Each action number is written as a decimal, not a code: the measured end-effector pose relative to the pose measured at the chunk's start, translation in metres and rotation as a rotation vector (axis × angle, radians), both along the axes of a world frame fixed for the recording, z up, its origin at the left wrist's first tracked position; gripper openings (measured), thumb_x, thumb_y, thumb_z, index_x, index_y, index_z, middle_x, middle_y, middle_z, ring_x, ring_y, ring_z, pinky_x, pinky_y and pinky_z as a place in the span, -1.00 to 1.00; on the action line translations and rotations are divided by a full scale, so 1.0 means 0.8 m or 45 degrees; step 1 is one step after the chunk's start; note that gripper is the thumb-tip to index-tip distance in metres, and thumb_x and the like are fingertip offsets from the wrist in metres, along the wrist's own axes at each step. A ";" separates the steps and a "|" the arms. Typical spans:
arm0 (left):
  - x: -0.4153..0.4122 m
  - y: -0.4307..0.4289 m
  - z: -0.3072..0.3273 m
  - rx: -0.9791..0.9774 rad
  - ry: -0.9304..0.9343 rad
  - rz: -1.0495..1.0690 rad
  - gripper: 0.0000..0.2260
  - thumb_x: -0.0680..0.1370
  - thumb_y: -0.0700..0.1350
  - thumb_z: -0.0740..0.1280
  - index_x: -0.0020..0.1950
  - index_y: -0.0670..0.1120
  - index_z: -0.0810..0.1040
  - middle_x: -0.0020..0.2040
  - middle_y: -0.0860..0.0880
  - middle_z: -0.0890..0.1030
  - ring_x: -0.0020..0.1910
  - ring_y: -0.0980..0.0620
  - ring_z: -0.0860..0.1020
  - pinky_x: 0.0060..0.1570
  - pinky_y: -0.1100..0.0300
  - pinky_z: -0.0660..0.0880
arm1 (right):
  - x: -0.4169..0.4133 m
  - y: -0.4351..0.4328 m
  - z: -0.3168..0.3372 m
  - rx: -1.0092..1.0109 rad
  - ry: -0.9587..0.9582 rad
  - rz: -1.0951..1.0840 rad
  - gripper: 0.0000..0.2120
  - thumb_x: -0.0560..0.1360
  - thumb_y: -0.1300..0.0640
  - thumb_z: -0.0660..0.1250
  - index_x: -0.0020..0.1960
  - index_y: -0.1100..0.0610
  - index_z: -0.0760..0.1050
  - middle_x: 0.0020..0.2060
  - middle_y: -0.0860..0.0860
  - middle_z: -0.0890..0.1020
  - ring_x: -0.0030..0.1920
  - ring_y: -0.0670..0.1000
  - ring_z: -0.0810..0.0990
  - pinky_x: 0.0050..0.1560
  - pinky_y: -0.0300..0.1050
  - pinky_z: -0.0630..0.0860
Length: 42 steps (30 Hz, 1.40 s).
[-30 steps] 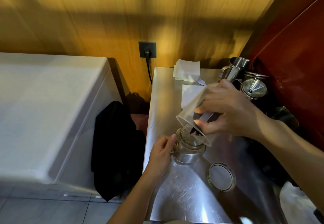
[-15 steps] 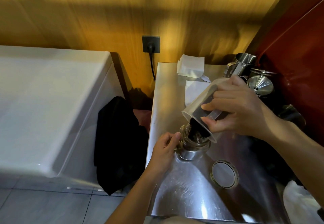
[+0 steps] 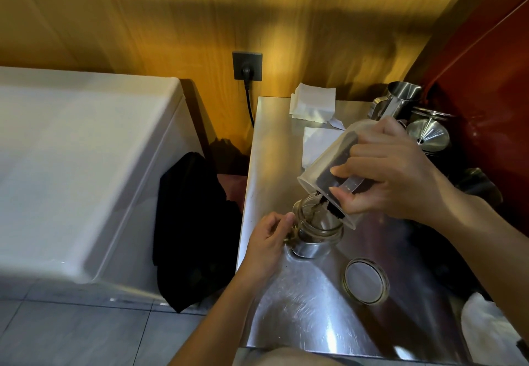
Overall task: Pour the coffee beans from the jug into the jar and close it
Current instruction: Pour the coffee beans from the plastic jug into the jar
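My right hand [image 3: 395,176] is up and curled, thumb low on the near side, fingers wrapped over the top, wrist cocked so the whole hand tips down to the left. Right forearm runs in from the lower right. My left hand [image 3: 267,238] sits lower, fingers loosely bent, thumb pointing forward, forearm coming straight up from the bottom.

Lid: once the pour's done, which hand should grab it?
Probably right. The lid lies on the counter on that side, below the right hand tipping the jug; the left hand steadies the jar.
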State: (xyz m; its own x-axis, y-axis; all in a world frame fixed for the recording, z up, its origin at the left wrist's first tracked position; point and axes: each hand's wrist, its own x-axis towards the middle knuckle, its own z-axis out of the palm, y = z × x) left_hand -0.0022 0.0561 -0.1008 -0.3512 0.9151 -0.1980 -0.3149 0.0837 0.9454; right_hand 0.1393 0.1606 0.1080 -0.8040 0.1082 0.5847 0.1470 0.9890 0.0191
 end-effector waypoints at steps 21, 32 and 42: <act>0.007 -0.008 0.022 -0.022 0.168 0.009 -0.58 0.31 0.48 0.36 -0.29 0.13 0.59 -0.17 -0.15 0.50 -0.14 -0.11 0.49 -0.08 -0.07 0.45 | 0.003 -0.008 -0.009 0.104 0.113 0.086 -0.79 0.39 0.16 0.37 -0.38 0.23 0.55 -0.53 0.00 0.49 -0.35 -0.07 0.27 -0.20 -0.10 0.24; 0.007 -0.013 0.036 -0.051 0.226 0.013 -0.73 0.48 0.27 0.36 -0.32 0.14 0.57 -0.17 -0.14 0.50 -0.15 -0.05 0.50 -0.09 0.00 0.44 | 0.006 -0.007 -0.008 0.123 0.104 0.028 -0.83 0.34 0.17 0.43 -0.37 0.25 0.55 -0.54 0.02 0.47 -0.40 0.03 0.36 -0.22 -0.09 0.23; 0.006 -0.012 0.032 -0.027 0.232 0.016 -0.76 0.50 0.20 0.36 -0.32 0.14 0.58 -0.14 -0.20 0.51 -0.15 -0.08 0.50 -0.09 -0.02 0.45 | 0.003 -0.010 -0.010 0.137 0.096 0.034 -0.80 0.37 0.15 0.40 -0.37 0.24 0.55 -0.55 0.03 0.47 -0.39 -0.01 0.34 -0.23 -0.08 0.23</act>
